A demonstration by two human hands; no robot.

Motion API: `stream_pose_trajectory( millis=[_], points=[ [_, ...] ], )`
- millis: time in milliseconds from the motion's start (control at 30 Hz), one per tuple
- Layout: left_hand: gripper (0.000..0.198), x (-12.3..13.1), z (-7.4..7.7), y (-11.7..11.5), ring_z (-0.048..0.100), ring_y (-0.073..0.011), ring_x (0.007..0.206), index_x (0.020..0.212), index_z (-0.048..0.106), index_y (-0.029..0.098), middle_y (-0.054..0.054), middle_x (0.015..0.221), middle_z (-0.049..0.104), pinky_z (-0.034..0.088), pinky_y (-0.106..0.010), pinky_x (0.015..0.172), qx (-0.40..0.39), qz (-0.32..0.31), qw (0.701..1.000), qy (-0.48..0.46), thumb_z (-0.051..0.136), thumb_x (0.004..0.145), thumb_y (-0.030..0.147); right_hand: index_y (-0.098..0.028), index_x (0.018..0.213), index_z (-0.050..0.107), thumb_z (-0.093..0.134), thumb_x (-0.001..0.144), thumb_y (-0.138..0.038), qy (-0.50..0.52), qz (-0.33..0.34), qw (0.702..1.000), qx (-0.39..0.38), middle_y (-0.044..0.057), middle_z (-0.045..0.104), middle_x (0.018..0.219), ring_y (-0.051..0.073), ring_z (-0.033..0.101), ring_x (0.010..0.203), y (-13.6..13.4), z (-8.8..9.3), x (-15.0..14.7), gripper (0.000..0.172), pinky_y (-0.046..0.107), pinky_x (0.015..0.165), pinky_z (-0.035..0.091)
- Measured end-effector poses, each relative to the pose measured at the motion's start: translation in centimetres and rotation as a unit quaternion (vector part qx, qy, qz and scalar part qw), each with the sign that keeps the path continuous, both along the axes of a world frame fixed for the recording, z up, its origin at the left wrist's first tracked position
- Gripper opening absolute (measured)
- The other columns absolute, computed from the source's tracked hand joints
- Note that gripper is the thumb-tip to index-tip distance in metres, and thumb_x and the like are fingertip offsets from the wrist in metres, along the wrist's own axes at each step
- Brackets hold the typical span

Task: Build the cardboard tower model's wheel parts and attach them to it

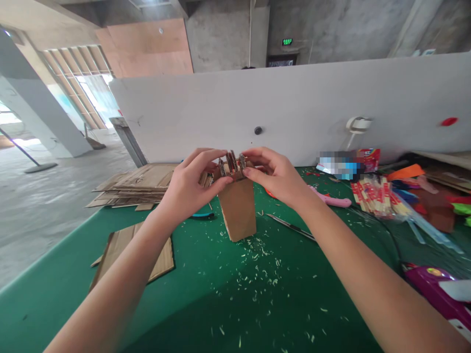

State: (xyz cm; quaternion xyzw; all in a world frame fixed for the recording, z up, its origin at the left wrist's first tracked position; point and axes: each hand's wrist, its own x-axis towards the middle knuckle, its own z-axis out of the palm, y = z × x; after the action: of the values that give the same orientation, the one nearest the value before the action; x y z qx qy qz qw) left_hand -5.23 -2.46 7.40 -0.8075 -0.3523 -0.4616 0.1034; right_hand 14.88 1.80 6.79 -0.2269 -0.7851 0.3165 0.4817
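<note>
An upright brown cardboard box (239, 211) stands on the green table in front of me. Several small, narrow cardboard pieces (231, 162) stick up from its top, showing dark, ragged edges. From the left, my left hand (196, 174) grips the box's upper rim, thumb in front and fingers behind. Across from it, my right hand (275, 174) is closed at the right upper corner, thumb and fingertips against the outermost upright piece. The far side of the box and some fingertips are hidden.
Flat cardboard sheets (143, 181) are stacked at the back left; another sheet (162, 257) lies nearer. A craft knife (290, 227) rests right of the box, among pale scraps. Pink-handled tool (334, 201), packaged sticks (379, 198) and a purple device (434, 289) occupy the right.
</note>
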Motion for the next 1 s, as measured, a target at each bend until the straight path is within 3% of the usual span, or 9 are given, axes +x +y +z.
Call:
stream_pose_trajectory(
  millis=[567,833,1000],
  points=[
    [0.039,0.2,-0.1,0.1,0.064,-0.0152,0.085,0.112,0.057,0.022,-0.005,0.106,0.053,0.058,-0.033,0.081,-0.035,-0.05,0.993,-0.099,0.066,0.075,0.017,-0.024,0.104,0.056,0.063,0.078,-0.037,0.002,-0.035,0.999,0.02,0.003,0.065,0.105,0.018,0.058,0.102,-1.0,0.5,-0.4,0.03,0.036,0.087,0.045],
    [0.039,0.6,1.7,-2.0,0.063,-0.0162,0.088,0.112,0.058,0.028,-0.004,0.107,0.053,0.058,-0.033,0.08,-0.011,-0.062,0.991,-0.118,0.068,0.076,0.021,-0.027,0.104,0.059,0.062,0.079,-0.039,0.006,-0.043,0.998,0.054,0.0,0.064,0.104,0.018,0.058,0.102,-3.3,2.5,-0.2,0.028,0.035,0.089,0.044],
    [0.043,0.8,3.4,-4.1,0.061,-0.0148,0.087,0.111,0.061,0.027,-0.002,0.102,0.052,0.056,-0.032,0.082,0.024,-0.102,0.985,-0.135,0.073,0.071,0.018,-0.029,0.103,0.062,0.062,0.078,-0.042,0.028,-0.046,0.998,0.045,-0.001,0.063,0.102,0.02,0.057,0.104,-5.8,4.1,-0.1,0.028,0.035,0.083,0.048]
  ],
)
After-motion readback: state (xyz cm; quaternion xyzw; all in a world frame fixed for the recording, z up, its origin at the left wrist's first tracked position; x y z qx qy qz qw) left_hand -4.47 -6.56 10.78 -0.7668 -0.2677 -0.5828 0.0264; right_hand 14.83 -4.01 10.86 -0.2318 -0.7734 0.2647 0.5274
